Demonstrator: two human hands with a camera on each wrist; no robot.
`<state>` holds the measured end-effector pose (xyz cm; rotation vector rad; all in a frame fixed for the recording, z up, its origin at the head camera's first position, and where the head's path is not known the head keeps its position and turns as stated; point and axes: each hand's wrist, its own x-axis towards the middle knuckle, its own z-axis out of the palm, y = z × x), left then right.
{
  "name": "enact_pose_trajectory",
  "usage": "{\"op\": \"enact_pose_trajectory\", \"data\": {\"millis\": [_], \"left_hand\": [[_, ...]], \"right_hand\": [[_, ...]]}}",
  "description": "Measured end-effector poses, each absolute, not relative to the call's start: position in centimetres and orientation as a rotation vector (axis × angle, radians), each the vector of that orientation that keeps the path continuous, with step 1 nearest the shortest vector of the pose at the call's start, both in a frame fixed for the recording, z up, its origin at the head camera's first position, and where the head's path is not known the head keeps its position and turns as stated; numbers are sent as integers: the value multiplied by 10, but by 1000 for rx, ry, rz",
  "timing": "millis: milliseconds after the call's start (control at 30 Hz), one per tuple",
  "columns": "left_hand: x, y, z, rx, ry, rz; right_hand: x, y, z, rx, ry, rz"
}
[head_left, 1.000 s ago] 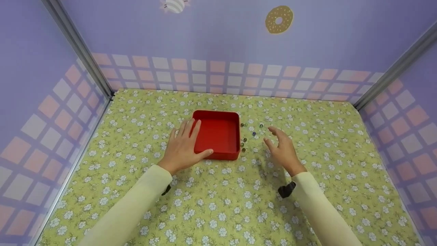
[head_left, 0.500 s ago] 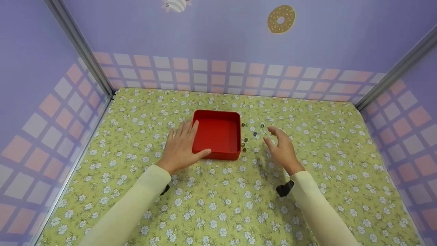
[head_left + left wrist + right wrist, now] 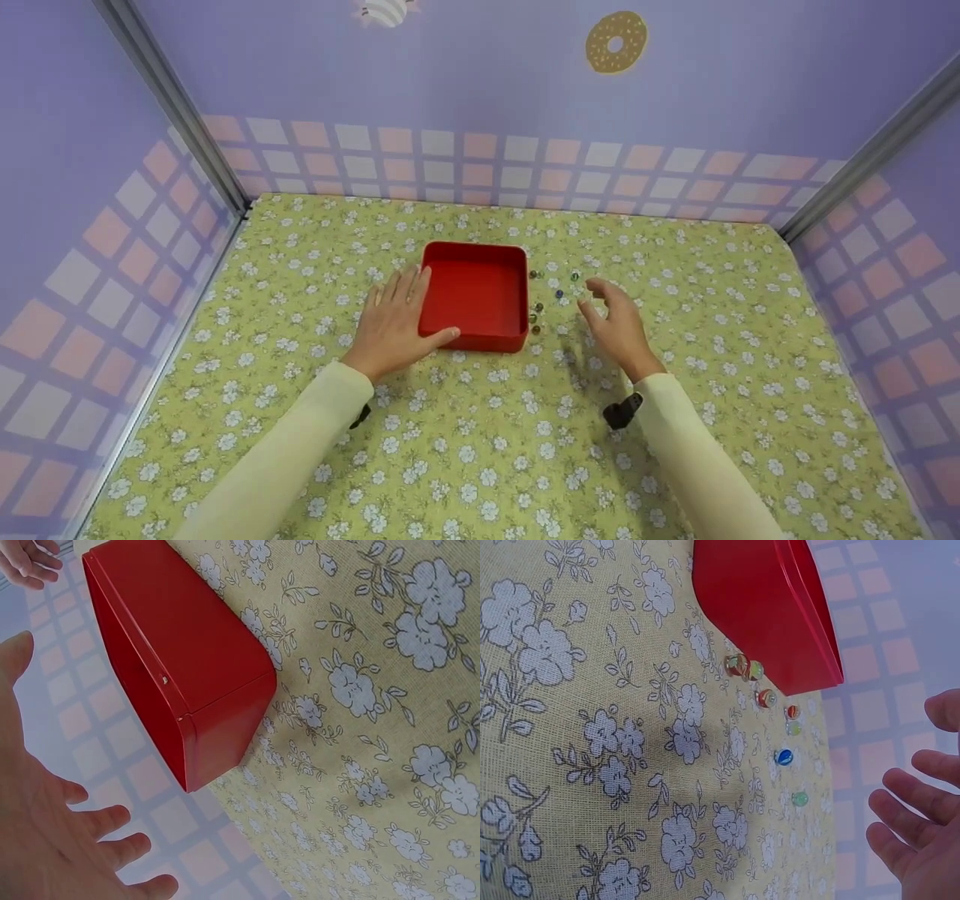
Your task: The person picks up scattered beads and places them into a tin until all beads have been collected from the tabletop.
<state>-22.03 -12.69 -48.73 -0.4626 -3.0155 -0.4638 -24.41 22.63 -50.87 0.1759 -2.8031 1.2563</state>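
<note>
A red square box (image 3: 480, 341), open at the top, stands on a flowered cloth. My left hand (image 3: 390, 326) hovers by its left side with fingers spread, and in the left wrist view those fingers are apart from the box wall (image 3: 180, 622). Along the box's right side lie several glass marbles (image 3: 538, 307). A blue marble (image 3: 783, 757) and a green marble (image 3: 800, 799) sit farther out from the box. To the right of the marbles my right hand (image 3: 619, 326) is held above the cloth, fingers loosely bent and holding nothing.
Yellow-green flowered cloth (image 3: 465, 450) covers the table. A purple wall with pink and white squares (image 3: 480, 169) rises behind it, and side walls (image 3: 112, 247) stand left and right. A black wrist camera (image 3: 622, 411) sits under the right sleeve.
My left hand has shifted slightly left, so its fingers overlap the box less. The right hand, the box and the marbles stay nearly where they were.
</note>
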Motion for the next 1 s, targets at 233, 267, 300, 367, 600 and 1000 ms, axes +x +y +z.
{"op": "enact_pose_trajectory", "data": {"millis": [233, 267, 300, 367, 600, 1000], "left_hand": [[-223, -128, -491, -448, -3035, -464], [-224, -128, -492, -444, -3039, -464], [-224, -128, -492, -443, -3040, -464], [-225, -129, -493, -442, -3038, -463], [-229, -130, -496, -439, -3045, -430], [-232, -133, -501, -422, -3081, -464]], "right_hand": [[-246, 229, -511, 179, -2797, 1284], [-246, 229, -511, 176, -2797, 1288], [-246, 229, -512, 174, -2797, 1290], [-245, 230, -512, 170, -2797, 1284], [-245, 230, -512, 166, -2793, 1267], [-247, 228, -514, 169, -2775, 1297]]}}
